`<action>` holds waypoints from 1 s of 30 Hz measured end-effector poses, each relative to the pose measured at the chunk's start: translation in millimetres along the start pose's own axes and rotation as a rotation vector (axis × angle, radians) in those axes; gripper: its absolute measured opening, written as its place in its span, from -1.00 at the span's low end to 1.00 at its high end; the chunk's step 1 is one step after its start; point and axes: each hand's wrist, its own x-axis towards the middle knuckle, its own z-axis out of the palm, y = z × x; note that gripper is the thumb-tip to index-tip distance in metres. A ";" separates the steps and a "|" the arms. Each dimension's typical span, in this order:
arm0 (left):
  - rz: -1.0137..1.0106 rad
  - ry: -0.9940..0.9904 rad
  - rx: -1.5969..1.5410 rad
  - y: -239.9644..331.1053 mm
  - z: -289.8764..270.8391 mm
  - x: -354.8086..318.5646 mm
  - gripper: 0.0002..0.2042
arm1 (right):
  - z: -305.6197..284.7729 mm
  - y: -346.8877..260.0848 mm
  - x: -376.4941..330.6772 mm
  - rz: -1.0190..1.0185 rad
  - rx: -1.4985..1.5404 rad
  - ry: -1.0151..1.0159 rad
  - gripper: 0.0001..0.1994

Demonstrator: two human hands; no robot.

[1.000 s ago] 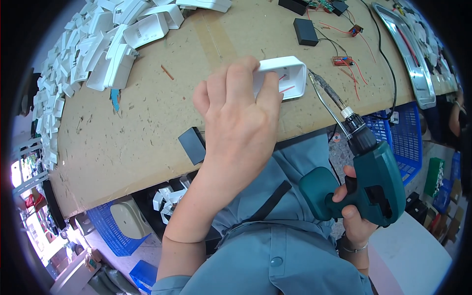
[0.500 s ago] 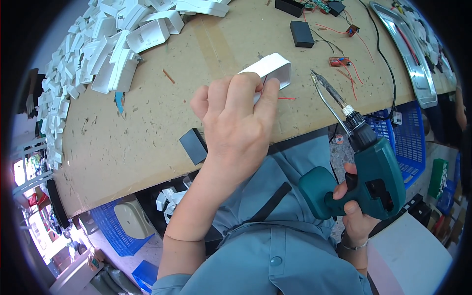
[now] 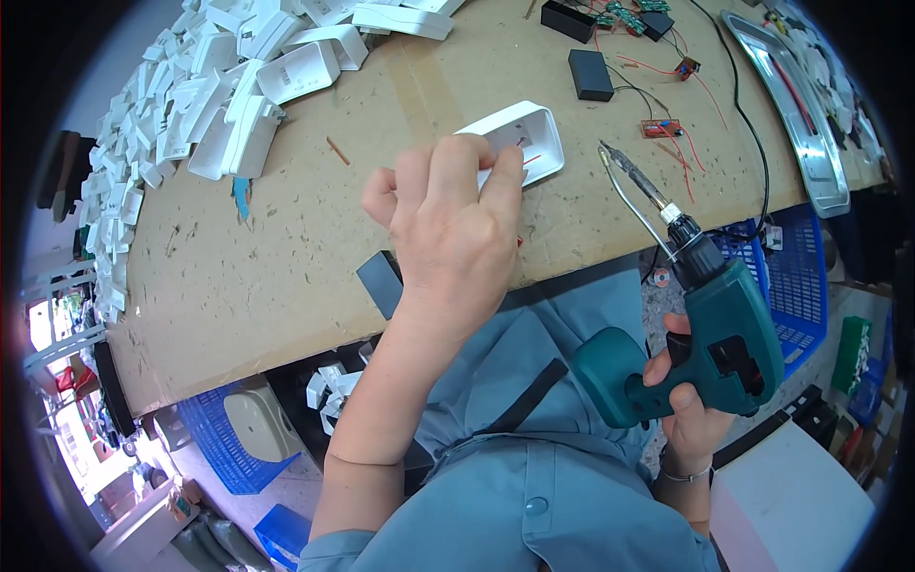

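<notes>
My left hand [image 3: 448, 219] is closed in a pinch at the open white plastic case [image 3: 545, 143], which lies near the middle of the bench with its hollow side up. A thin red wire [image 3: 532, 159] shows at the fingertips, inside the case. The fingers hide the case's near left part. Below the wrist, a dark box [image 3: 380, 283] sits partly covered by my forearm. My right hand [image 3: 691, 410] grips a green soldering gun [image 3: 729, 324] by its handle, a finger by the black trigger. Its metal tip [image 3: 610, 153] points up and away, to the right of the case.
White plastic cases [image 3: 295, 71] are heaped at the far left. Black boxes [image 3: 591, 74] and small circuit boards [image 3: 661, 128] with red wires lie at the far right, near a black cable [image 3: 753, 124] and a metal tray [image 3: 791, 114]. Blue crates [image 3: 796, 276] stand below the bench edge.
The white case has tipped back, so its hollow inside now faces up. My left hand has shifted slightly left. My right hand and the soldering gun have hardly moved.
</notes>
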 end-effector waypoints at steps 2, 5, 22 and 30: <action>0.028 0.011 -0.031 -2.7 1.3 -2.1 -0.75 | 0.1 0.2 0.2 0.003 0.002 -0.006 -0.32; 0.021 0.038 -0.167 -3.9 6.7 -4.5 -0.78 | -1.2 1.3 0.4 0.003 0.002 -0.012 -0.32; -0.164 0.120 -0.129 2.0 10.2 9.4 -0.95 | -3.5 3.5 6.2 0.071 -0.031 -0.122 -0.29; -0.165 0.117 -0.125 -0.9 16.0 13.8 -0.96 | -3.9 5.5 24.8 0.099 -0.049 -0.199 -0.31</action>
